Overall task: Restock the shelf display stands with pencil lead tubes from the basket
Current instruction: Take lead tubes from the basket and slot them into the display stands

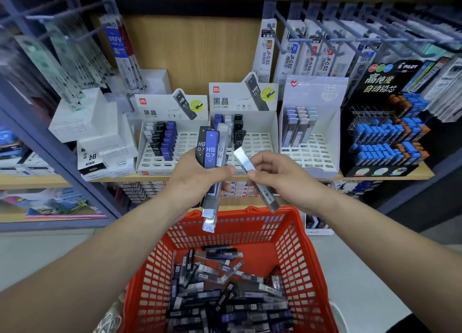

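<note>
In the head view both forearms reach forward above the red basket [296,242], and the hands are raised in front of the wooden shelf [422,173].

The left hand [197,175] is curled round a bunch of tubes [210,150] and holds them upright, with the thumb laid across their near side. Three caps show above the fist: one black, one blue and one clear-white. The black and blue tubes read HB 0.7. Their lower ends stick out below the hand, over the basket's far rim.

The right hand [275,177] is just beside the left and apart from it. It pinches a single tube [243,158] between thumb and fingertips. That tube is tilted, with its white cap up toward the left hand and its dark end pointing down to the right.

The basket holds a heap of loose tubes [225,290] in black, blue and clear, lying crosswise and too many to count.

Four display stands sit side by side on the shelf:
- The first white stand [190,142] carries three short rows, white, black and blue, in the left part of its slotted tray.
- The second white stand [260,142], behind the hands, has blue, white and black tubes at its back. The hands hide some, so I cannot count them.
- The pale stand [310,152] holds three rows in its back left corner.
- The black stand [375,82], farthest right, is packed with blue- and orange-capped tubes.

Hanging refill packs [290,55] fill the hooks above.
</note>
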Motion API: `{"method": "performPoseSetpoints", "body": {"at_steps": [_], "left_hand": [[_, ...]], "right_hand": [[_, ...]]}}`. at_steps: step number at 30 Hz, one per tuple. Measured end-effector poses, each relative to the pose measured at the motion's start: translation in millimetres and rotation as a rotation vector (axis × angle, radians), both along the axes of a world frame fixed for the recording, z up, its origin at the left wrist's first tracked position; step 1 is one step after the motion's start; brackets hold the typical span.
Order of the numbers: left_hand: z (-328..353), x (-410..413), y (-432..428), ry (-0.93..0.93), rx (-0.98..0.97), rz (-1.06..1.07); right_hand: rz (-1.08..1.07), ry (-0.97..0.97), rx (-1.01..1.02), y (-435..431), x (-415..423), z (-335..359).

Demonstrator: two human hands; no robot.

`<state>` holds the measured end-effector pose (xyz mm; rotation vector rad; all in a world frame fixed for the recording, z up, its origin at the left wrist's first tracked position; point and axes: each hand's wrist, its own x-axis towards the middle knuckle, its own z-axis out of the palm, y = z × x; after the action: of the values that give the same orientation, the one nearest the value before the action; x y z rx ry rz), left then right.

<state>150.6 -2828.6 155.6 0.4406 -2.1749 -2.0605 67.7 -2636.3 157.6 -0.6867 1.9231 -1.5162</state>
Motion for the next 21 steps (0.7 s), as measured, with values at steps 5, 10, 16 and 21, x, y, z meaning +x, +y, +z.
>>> {"method": "performPoseSetpoints", "body": {"at_steps": [5,10,16,21], "left_hand": [[1.7,-1.4,1.5,-0.005,-0.002,-0.012],[-1.0,-2.2,4.7,-0.037,-0.022,-0.030],[-5.1,-7.2,15.2,-0.068,-0.051,-0.060],[-8.3,-14.0,25.0,-0.100,-0.051,-0.075]], "right_hand": [[-0.024,-0.040,-0.036,-2.2,-3.6,-2.5],[-0.057,0.021,-0.026,2.8,-6.8,-2.9],[-0.285,0.154,-0.026,22.4,-23.2,-0.3],[-0.492,0.386,0.030,60.4,-66.9,8.3]]}}
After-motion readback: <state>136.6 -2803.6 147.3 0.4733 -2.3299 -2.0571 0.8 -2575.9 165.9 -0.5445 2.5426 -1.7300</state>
